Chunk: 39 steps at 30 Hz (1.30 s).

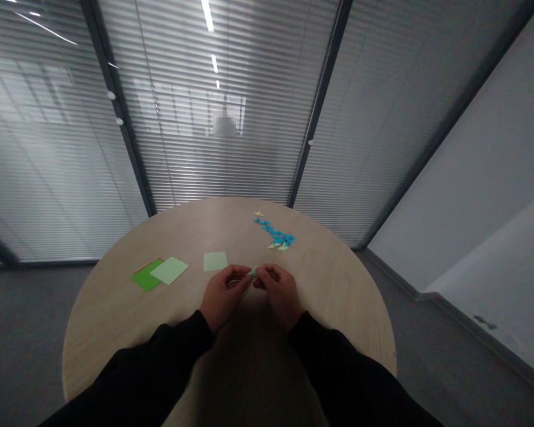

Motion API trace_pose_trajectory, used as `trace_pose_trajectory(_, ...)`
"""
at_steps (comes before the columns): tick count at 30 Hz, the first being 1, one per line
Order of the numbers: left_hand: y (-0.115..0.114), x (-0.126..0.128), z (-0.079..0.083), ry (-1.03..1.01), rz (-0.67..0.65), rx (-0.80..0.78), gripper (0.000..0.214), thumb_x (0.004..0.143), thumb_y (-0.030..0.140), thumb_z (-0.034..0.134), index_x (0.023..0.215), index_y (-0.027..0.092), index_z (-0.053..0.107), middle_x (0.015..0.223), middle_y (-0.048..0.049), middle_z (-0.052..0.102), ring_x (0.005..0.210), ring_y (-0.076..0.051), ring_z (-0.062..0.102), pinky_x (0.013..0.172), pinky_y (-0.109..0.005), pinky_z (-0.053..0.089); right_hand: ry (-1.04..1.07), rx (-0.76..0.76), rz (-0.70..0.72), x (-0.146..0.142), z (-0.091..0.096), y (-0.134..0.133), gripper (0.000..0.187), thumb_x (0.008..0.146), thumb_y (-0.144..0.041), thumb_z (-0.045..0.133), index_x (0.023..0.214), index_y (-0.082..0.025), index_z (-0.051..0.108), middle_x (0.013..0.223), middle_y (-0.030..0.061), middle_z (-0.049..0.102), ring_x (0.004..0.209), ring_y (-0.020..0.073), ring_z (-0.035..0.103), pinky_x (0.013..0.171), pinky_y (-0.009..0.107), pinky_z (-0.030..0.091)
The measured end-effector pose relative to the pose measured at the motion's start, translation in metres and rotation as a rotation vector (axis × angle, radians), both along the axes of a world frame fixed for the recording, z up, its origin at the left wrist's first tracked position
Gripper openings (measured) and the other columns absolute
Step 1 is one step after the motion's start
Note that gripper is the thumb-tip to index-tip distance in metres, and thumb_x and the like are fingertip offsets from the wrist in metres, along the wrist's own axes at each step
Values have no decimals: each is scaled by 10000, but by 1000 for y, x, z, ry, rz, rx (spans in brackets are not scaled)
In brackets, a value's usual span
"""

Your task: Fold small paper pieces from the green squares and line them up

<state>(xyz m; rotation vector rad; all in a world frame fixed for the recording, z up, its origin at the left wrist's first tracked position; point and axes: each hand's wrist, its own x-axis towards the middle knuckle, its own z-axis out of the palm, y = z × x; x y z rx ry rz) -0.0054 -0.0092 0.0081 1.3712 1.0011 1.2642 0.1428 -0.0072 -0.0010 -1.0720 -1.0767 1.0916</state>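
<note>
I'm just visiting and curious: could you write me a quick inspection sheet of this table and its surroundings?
surface: round pale wood table
job's things: small green folded paper, held between left hand and right hand
clutter: blue folded papers in a line; pale green square; green sheets
grippers: nothing seen; bare hands, dark sleeves
cables: nothing seen
surroundings: glass partition with blinds; grey floor

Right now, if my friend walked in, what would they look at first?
Probably the bright blue paper shapes, in a wiggly line on the far side of the round table. Closer, the left hand and right hand pinch a small green paper. Green paper squares lie to their left.
</note>
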Motion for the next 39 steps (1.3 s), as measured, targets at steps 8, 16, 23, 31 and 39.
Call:
trace_pose_trajectory(8,0,0,-3,-81,23,-68,290,748,361,756,942,151,709,897,-87,772,828,-210,705,817,-361,540,-52,12,-34,-5,2,-2,265,789,-425,702,809,-170,636,694,11,671,621,149,640,612,264,502)
trace_pose_trajectory(16,0,1,-3,-131,10,-104,329,722,380,782,937,141,711,882,-85,773,820,-204,701,828,-361,532,-60,53,-51,-6,-2,-1,264,792,-422,702,824,-171,625,725,28,682,671,176,673,641,283,521)
trace_pose_trajectory(23,-2,1,3,-84,36,-83,299,749,403,752,896,146,709,840,-66,762,793,-196,694,789,-334,534,-117,80,-65,-8,-1,-3,259,818,-426,684,842,-175,624,751,46,701,691,194,693,651,300,539)
trace_pose_trajectory(31,1,0,0,-60,63,-69,292,728,394,759,867,145,696,813,-71,748,764,-192,678,750,-322,513,-108,110,-77,-9,-5,-3,244,833,-410,677,839,-187,579,762,41,691,696,196,706,660,308,550)
trace_pose_trajectory(39,4,-3,-2,-4,-47,-86,390,781,470,697,1000,147,691,881,-79,734,774,-188,646,754,-325,494,-221,258,-99,-4,-7,-3,191,878,-349,650,968,-212,553,822,35,693,726,189,699,678,315,558)
